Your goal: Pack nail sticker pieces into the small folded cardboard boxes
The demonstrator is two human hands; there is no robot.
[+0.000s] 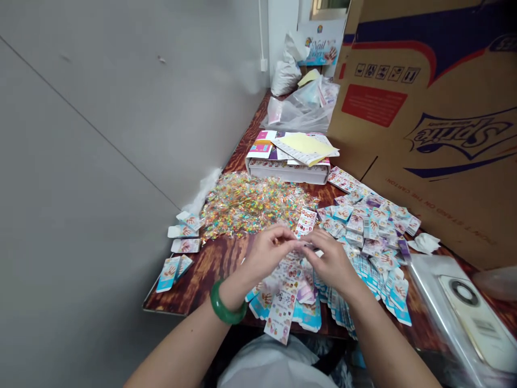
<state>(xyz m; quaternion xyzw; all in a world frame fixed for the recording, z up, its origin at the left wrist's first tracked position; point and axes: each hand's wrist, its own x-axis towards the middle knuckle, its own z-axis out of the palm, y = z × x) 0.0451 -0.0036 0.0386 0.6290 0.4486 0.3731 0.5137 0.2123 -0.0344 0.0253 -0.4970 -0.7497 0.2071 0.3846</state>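
My left hand (267, 251), with a green bangle (227, 303) on its wrist, and my right hand (330, 257) meet over the table's front. Both are closed, thumbs and fingers pinched together on something too small and covered to make out. Just beyond the fingertips a printed sticker strip (307, 218) shows; whether it touches the fingers I cannot tell. Below the hands lies a long sticker sheet (279, 317), its near end over the table edge, on top of flat blue-and-white cartons (310, 315). More flat cartons (363, 277) fan out under my right forearm.
Small clear packets with colourful contents (254, 202) are heaped ahead, with small filled boxes (369, 221) piled to the right. A few cartons (168, 274) lie at the left edge. A white box (288, 171), a large cardboard box (428, 118) and a grey wall (121, 134) border the space.
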